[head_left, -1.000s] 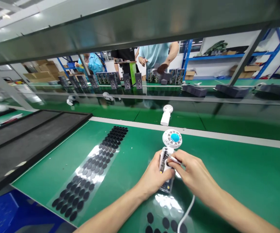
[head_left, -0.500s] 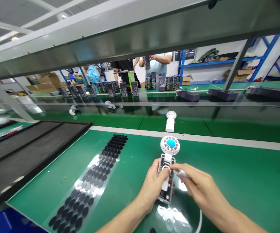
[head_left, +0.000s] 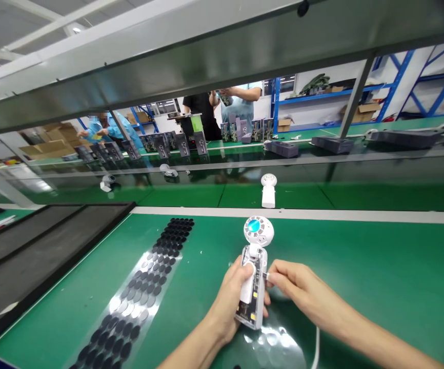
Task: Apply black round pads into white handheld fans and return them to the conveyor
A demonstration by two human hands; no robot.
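Note:
My left hand (head_left: pixel 229 294) is wrapped round a small handheld fan (head_left: pixel 251 307) with a clear body and a visible circuit board. Its thumb rests on the white round part at the front. The fan's round white head (head_left: pixel 266 233), with a blue centre, points away from me. Against the fan's right side, my right hand (head_left: pixel 297 282) pinches the small plug (head_left: pixel 266 275) of a white cable (head_left: pixel 316 348). Whether the plug is fully inside the port cannot be made out. The cable's middle stretch is hidden by the right hand.
A clear sheet of black round stickers (head_left: pixel 141 287) lies on the green mat at left, beside a black-edged tray (head_left: pixel 91 218). Beyond the mat, another white fan (head_left: pixel 268 192) lies on the green conveyor. Grey boxes (head_left: pixel 281 148) and co-workers (head_left: pixel 241 105) are across the line.
The fan has turned, so its right side shows more. My right hand has brought the cable plug from beside the fan to that side. The whole view has shifted slightly.

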